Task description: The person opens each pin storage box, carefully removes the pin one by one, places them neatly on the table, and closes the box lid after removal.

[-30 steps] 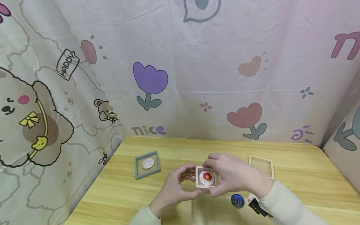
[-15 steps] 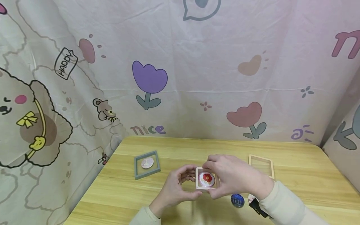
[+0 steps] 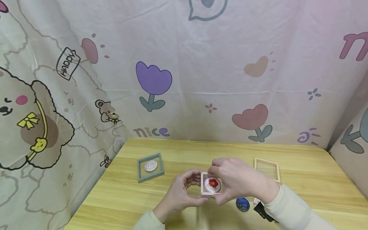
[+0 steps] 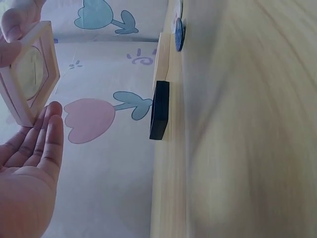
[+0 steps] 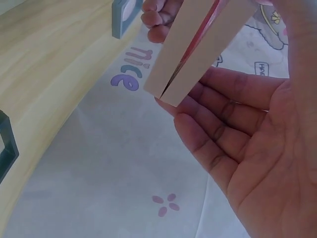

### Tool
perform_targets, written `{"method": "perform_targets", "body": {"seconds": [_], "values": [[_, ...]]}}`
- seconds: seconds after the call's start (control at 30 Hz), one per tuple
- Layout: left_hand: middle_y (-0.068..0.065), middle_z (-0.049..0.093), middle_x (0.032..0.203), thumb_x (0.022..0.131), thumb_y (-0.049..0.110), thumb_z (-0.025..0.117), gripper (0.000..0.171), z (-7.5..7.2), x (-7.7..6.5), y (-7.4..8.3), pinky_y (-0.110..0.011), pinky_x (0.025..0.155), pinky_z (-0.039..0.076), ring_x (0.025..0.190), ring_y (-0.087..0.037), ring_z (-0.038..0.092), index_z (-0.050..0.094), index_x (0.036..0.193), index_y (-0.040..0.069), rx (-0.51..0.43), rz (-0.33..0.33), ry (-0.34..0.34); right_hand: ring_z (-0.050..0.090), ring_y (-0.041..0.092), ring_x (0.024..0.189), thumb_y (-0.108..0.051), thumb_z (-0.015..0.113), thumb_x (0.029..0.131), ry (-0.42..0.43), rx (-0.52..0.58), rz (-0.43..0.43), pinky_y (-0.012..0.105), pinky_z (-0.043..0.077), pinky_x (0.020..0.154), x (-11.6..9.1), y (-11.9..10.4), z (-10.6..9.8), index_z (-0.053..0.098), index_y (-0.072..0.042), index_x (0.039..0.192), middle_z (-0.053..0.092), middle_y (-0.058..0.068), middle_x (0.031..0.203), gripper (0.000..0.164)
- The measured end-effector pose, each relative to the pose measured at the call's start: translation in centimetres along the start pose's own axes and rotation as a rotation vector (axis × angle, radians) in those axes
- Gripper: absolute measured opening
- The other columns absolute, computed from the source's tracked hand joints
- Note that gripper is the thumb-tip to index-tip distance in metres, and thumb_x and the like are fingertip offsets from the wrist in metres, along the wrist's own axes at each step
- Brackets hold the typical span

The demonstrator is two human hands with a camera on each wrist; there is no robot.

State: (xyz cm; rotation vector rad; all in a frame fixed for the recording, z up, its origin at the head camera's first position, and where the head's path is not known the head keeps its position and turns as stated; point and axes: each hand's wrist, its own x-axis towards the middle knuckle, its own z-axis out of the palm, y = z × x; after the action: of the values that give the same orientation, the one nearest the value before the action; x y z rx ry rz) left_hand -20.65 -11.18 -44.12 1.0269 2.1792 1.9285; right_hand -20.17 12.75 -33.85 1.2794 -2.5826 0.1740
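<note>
Both hands hold a small square display frame (image 3: 202,191) above the table, with a round badge (image 3: 213,184) showing a red flower inside it. My left hand (image 3: 181,191) curls at its left edge, thumb by the lower corner. From the right side, my right hand (image 3: 234,180) grips it between fingers above and thumb below. In the right wrist view, a wedge-shaped gap runs along the side of the display frame (image 5: 198,52), with pinkish red showing in it. The left hand's fingers (image 4: 37,144) lie fairly straight at the frame's corner in the left wrist view.
On the wooden table (image 3: 172,147), a grey-blue frame (image 3: 139,172) with a pale badge (image 3: 150,165) lies left. A pale wooden frame (image 3: 279,172) sits right. A blue badge (image 3: 242,204) and a partly hidden pale badge lie near the right sleeve. The left wrist view shows a black frame (image 4: 159,110).
The display frame has shifted slightly toward me and turned a little, with the flower badge inside it. Both hands stay at its sides; the things on the table have not moved.
</note>
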Motion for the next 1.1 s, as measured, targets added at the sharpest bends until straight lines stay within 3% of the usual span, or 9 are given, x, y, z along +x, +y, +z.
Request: {"method": "perform_targets", "body": {"seconds": [0.43, 0.83, 1.1], "values": [[-0.023, 0.072, 0.124, 0.078, 0.001, 0.090, 0.065, 0.0, -0.1, 0.0, -0.033, 0.103, 0.063, 0.108, -0.011, 0.072, 0.063, 0.137, -0.004, -0.039, -0.019, 0.013, 0.046, -0.005, 0.071, -0.044, 0.083, 0.066, 0.009, 0.069, 0.024, 0.013, 0.042, 0.059, 0.1, 0.0, -0.1, 0.076, -0.020, 0.098, 0.059, -0.015, 0.084, 0.040], [-0.024, 0.070, 0.128, 0.078, 0.001, 0.088, 0.068, -0.2, 0.0, 0.0, -0.026, 0.104, 0.061, 0.112, -0.010, 0.071, 0.060, 0.139, -0.006, -0.082, -0.082, 0.020, 0.055, -0.004, 0.074, -0.034, 0.082, 0.076, 0.004, 0.282, 0.066, 0.014, 0.049, 0.064, -0.1, 1.0, -0.2, 0.081, -0.018, 0.106, 0.068, -0.015, 0.090, 0.033], [-0.027, 0.068, 0.131, 0.078, 0.000, 0.087, 0.069, -0.2, 0.0, 0.0, -0.025, 0.105, 0.061, 0.114, -0.008, 0.070, 0.057, 0.141, -0.008, -0.102, -0.069, 0.008, 0.059, -0.003, 0.069, -0.027, 0.078, 0.084, 0.041, 0.371, 0.045, 0.013, 0.050, 0.061, 0.1, 1.8, 0.0, 0.081, -0.020, 0.099, 0.068, -0.018, 0.082, 0.017]]}}
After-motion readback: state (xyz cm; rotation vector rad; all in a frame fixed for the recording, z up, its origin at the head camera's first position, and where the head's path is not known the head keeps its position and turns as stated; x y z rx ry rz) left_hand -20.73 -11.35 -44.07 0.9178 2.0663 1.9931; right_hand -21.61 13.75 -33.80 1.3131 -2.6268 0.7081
